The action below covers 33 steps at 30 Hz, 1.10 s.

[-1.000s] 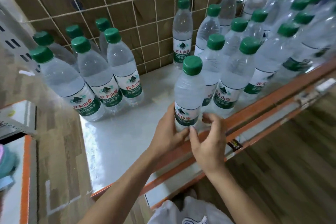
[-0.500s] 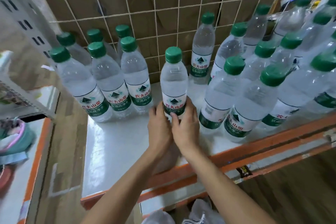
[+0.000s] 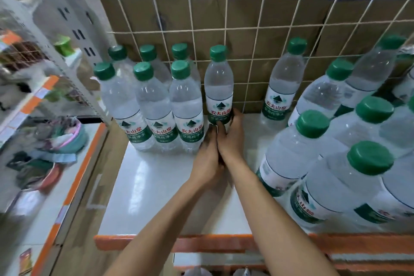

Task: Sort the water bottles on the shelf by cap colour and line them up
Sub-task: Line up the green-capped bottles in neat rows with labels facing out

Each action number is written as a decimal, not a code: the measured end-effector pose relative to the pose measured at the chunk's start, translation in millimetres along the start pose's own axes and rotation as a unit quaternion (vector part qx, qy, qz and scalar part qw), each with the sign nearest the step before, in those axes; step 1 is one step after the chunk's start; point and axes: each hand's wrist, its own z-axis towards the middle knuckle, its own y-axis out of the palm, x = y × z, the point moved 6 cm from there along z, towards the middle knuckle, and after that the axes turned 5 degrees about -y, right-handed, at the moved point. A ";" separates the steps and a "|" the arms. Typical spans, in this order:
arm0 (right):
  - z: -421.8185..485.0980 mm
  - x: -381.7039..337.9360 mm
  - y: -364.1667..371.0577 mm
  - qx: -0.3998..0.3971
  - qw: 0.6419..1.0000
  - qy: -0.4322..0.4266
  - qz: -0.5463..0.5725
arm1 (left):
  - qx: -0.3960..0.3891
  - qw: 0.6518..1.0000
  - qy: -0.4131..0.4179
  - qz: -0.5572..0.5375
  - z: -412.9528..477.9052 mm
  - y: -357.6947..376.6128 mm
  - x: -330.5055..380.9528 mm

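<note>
A clear water bottle with a green cap (image 3: 219, 87) stands upright against the wire back of the white shelf (image 3: 156, 190), just right of a lined-up group of several green-capped bottles (image 3: 154, 105). My left hand (image 3: 207, 159) and my right hand (image 3: 231, 139) both grip its base, pressed side by side. Another green-capped bottle (image 3: 283, 87) stands alone further right at the back. A crowd of several more green-capped bottles (image 3: 331, 159) fills the right side of the shelf.
A wire grid with brown cardboard (image 3: 246, 29) closes the shelf's back. An orange rail (image 3: 201, 243) runs along the front edge. A perforated white upright (image 3: 74, 36) bounds the left; beyond it a lower shelf holds coloured bowls (image 3: 56, 141).
Both hands have carried the bottle from the front right of the shelf to the back, setting it beside the left group. The camera has moved closer and leftward.
</note>
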 end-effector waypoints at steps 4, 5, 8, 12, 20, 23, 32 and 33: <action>6.0 2.4 5.3 -0.006 1.000 0.007 -0.007 | 0.002 1.000 -0.012 -0.002 8.0 1.2 -4.3; 7.8 3.5 6.3 -0.007 1.000 0.006 -0.013 | 0.005 1.000 -0.007 -0.004 9.1 1.8 -4.7; 10.9 5.5 8.7 -0.017 1.000 0.013 -0.022 | 0.024 0.999 -0.003 -0.022 10.6 0.4 -5.2; 10.3 4.5 8.1 -0.017 0.999 0.027 -0.028 | 0.049 0.998 0.012 -0.044 7.3 -0.2 -6.4; -50.2 -30.9 -7.0 -0.066 0.989 -0.095 -0.096 | 0.073 0.985 0.111 -0.110 -25.6 -18.7 7.4; -87.6 -51.3 -33.8 -0.060 0.977 -0.174 -0.110 | -0.008 0.976 0.142 -0.162 -38.3 -12.8 18.2; -138.1 -43.2 -99.6 0.072 0.950 -0.252 -0.168 | -0.189 0.933 0.149 -0.269 -51.9 39.6 57.2; -139.4 -41.0 -103.4 0.083 0.950 -0.247 -0.170 | -0.178 0.936 0.143 -0.266 -50.9 42.5 56.6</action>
